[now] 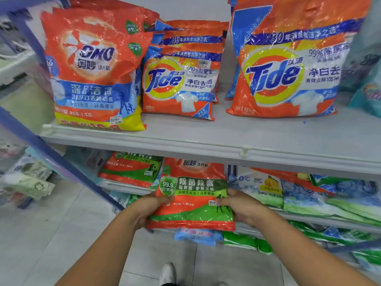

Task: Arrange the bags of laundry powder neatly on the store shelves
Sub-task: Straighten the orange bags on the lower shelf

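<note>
I hold a red and green bag of laundry powder (pixel 192 195) by both lower sides, just in front of the second shelf. My left hand (pixel 149 208) grips its left edge and my right hand (pixel 241 208) grips its right edge. A matching red and green bag (pixel 132 169) lies on that shelf to the left. On the upper shelf (pixel 206 139) stand a red OMO bag (pixel 92 69), a small stack of Tide bags (pixel 181 79) and a large Tide bag (pixel 288 62).
White and blue bags (pixel 299 188) lie on the second shelf at right, green bags (pixel 309 236) on the one below. A blue upright post (pixel 51 153) frames the shelves' left end. Tiled floor (pixel 72 234) and my shoe (pixel 168 273) are below.
</note>
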The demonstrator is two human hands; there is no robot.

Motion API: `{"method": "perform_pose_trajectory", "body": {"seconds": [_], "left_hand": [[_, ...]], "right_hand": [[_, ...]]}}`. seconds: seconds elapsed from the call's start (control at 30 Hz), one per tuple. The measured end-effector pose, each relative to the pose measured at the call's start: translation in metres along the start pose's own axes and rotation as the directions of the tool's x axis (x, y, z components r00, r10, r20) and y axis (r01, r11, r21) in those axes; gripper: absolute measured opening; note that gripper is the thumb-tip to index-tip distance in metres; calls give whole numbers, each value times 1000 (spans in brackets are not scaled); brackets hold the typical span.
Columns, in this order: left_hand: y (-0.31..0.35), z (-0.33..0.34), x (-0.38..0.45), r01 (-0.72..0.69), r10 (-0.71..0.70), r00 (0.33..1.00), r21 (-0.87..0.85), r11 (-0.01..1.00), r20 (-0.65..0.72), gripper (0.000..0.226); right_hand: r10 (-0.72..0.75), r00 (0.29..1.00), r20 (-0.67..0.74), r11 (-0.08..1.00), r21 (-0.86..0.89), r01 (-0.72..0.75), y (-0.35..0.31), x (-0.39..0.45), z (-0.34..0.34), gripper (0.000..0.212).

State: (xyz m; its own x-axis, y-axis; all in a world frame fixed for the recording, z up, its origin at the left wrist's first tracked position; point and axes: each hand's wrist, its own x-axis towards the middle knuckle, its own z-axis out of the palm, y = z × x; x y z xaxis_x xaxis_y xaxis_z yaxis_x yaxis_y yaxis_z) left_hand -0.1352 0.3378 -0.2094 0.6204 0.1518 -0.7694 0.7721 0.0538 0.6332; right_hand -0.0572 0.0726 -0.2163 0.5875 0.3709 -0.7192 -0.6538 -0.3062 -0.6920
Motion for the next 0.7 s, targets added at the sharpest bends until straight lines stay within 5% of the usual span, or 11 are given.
{"method": "perform_pose_trajectory", "body": {"seconds": [0.1, 0.3, 0.57, 0.63, 0.7], "left_hand": [[-1, -3, -9, 35, -34, 999, -28, 999, 39, 39], [-1, 7, -9, -98, 96, 993, -27, 995, -75, 42], [17, -47, 3, -278, 284, 954, 66, 958, -99, 27], [26, -74, 8, -312, 319, 945, 93, 945, -72, 46], [29, -105, 26, -325, 344, 929, 150, 934, -132, 94]], "right_hand": [[38, 993, 110, 996, 75, -46, 7, 3, 3, 30], [-108, 984, -140, 988, -127, 91, 6, 18, 31, 44], [-235, 945, -229, 972, -55, 229, -16, 20, 83, 17], [-254, 930, -266, 967, -65, 246, -27, 29, 102, 14], [-272, 919, -287, 962, -72, 263, -40, 39, 127, 19]]}}
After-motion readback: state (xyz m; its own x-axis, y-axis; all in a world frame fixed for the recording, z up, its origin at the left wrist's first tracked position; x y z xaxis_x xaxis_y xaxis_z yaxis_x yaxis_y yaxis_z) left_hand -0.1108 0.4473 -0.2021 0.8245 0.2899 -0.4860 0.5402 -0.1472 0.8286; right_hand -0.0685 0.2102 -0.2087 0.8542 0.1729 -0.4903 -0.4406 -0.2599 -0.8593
